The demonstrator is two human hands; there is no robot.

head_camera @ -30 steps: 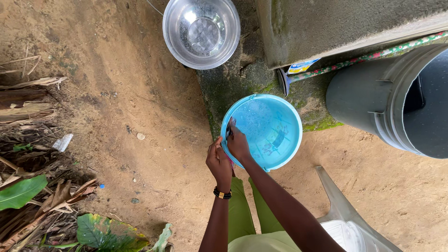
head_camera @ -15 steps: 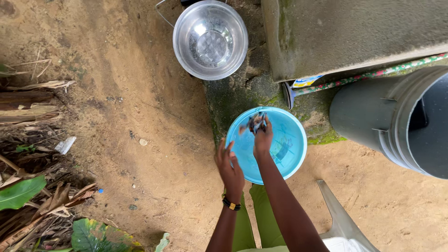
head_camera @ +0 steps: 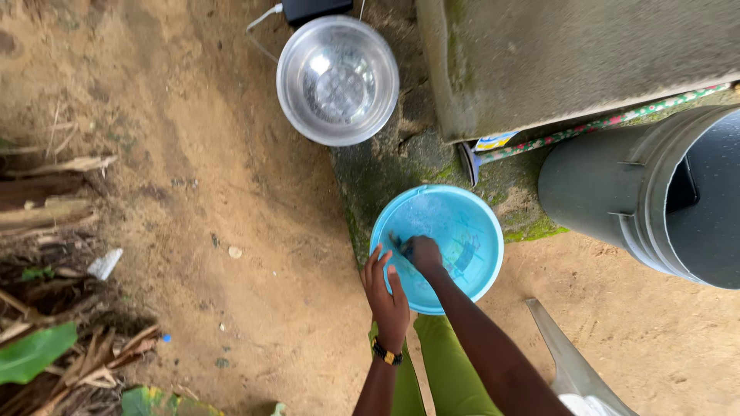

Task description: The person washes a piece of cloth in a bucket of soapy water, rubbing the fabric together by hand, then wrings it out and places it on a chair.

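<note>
Two bare hands work at a round light-blue plastic basin (head_camera: 455,223) standing on the earth floor. Right hand (head_camera: 422,253), fingers curled, grips a small dark item (head_camera: 396,242), too blurred to identify, inside the basin. Left hand (head_camera: 388,291), fingers straight and pressed together, rests against the basin's near rim. Beyond the fingers stands a shiny steel bowl (head_camera: 338,80); to their right, a dark grey plastic barrel (head_camera: 617,185).

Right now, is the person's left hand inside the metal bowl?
No, the left hand rests at the rim of the blue basin; the metal bowl sits apart, untouched.
</note>
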